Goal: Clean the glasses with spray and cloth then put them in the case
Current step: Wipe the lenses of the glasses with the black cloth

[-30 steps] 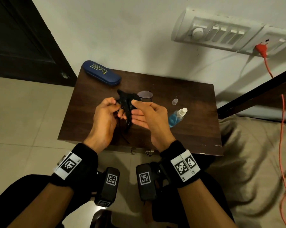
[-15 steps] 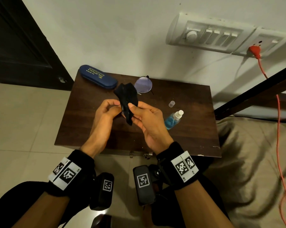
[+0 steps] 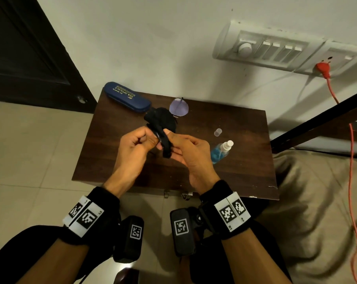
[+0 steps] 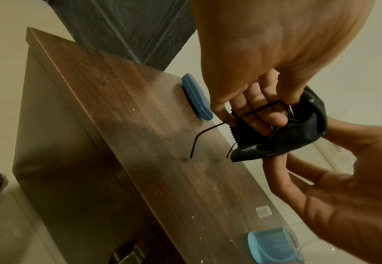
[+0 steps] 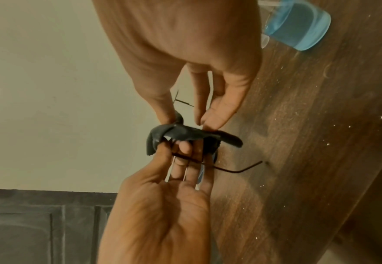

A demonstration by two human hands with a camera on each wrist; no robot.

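The left hand (image 3: 132, 148) grips the glasses (image 3: 178, 106) by the frame, its fingers curled over one thin temple arm. The right hand (image 3: 185, 152) pinches the black cloth (image 3: 163, 128) around one lens between thumb and fingertips; the other lens shows bare just beyond the cloth. This looks like the wiping step. To do it well, the left hand should brace the frame near the lens being rubbed, not out on the wire arm, which would likely bend. The right hand should keep cloth on both faces of the lens, press lightly, then shift to the bare lens.

Both hands hover above the counter (image 3: 245, 171), with a temple tip hanging close to its top. Beyond the left hand lies the closed blue case (image 3: 127, 97), near the far corner. Just beside the right hand stand the spray bottle (image 3: 221, 151) and its loose clear cap (image 3: 218, 132), easily knocked by a wide wrist swing. The counter between hands and case lies free for the later carry.
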